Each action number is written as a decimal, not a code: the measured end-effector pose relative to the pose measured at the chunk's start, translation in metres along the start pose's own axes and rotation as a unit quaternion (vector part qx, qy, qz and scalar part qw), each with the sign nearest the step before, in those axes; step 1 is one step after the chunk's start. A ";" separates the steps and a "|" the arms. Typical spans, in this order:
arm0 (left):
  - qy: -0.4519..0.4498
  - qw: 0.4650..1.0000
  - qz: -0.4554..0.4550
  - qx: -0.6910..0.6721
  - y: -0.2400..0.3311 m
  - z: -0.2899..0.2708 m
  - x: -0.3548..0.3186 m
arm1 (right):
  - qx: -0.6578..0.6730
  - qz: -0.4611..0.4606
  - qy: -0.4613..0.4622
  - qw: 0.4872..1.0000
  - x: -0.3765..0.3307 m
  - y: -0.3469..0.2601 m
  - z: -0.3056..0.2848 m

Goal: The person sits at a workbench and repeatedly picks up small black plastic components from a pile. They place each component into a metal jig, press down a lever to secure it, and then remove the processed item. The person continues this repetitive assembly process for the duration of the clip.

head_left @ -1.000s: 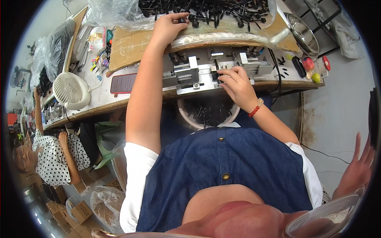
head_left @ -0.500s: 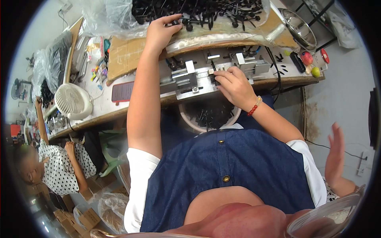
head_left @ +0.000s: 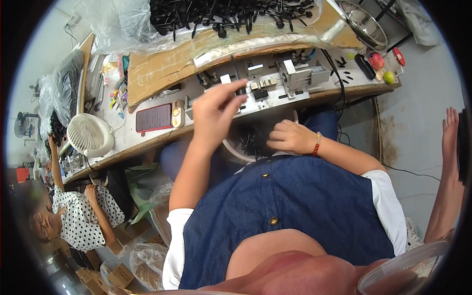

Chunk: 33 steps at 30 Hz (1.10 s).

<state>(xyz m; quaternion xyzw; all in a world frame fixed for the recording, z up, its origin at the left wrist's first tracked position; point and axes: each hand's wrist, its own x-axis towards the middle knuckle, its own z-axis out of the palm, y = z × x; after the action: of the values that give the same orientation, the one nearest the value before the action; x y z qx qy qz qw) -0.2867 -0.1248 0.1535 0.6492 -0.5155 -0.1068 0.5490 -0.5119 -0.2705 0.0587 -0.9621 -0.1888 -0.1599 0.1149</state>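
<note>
My left hand (head_left: 216, 110) is raised over the left part of a metal clamping fixture (head_left: 294, 78) on the bench edge. Between its thumb and fingers is a thin black rod-like part (head_left: 236, 69), pointing up and away. A small black block (head_left: 260, 94) sits in the fixture's middle, just right of those fingertips. My right hand (head_left: 291, 137) hangs in front of the bench, beside my shirt, with its fingers curled closed; what they hold, if anything, is hidden. Below it, a pale round basin (head_left: 232, 150) contains several black parts, partly covered by my hands.
A heap of black stemmed parts (head_left: 221, 17) lies on plastic behind a cardboard sheet (head_left: 162, 69). At left are a phone (head_left: 153, 119) and a white fan (head_left: 89, 135). Cables (head_left: 339, 86) hang at right, near fruit (head_left: 376, 60). A co-worker (head_left: 83, 216) sits at far left.
My left hand has come back from the heap toward the fixture with a black rod-like part. My right hand has withdrawn from the fixture to above the basin.
</note>
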 end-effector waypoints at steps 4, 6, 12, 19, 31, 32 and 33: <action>-0.010 0.999 -0.044 -0.009 -0.007 0.025 -0.029 | 0.007 0.043 0.012 0.999 0.007 0.015 -0.031; -0.018 0.999 -0.024 0.030 -0.010 0.029 -0.034 | -0.088 0.060 0.149 0.983 0.022 0.046 -0.061; -0.022 0.996 0.014 0.091 -0.012 0.048 -0.025 | -0.184 0.236 0.295 0.907 0.086 0.177 -0.135; -0.029 0.985 0.019 0.172 -0.025 0.065 -0.017 | -0.174 0.367 0.136 0.903 0.135 0.216 -0.130; -0.034 0.981 0.039 0.185 -0.034 0.074 -0.019 | 0.093 0.385 0.268 0.878 0.122 0.183 -0.150; -0.032 0.980 0.045 0.192 -0.034 0.074 -0.018 | 0.136 0.378 0.284 0.871 0.118 0.172 -0.151; -0.030 0.978 0.048 0.199 -0.034 0.073 -0.019 | 0.169 0.369 0.296 0.865 0.115 0.160 -0.151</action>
<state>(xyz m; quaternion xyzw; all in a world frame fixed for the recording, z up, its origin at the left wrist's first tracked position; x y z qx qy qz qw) -0.3282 -0.1589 0.0903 0.7166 -0.5732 0.0052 0.3973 -0.3869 -0.4200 0.2124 -0.8347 0.1984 -0.3490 0.3769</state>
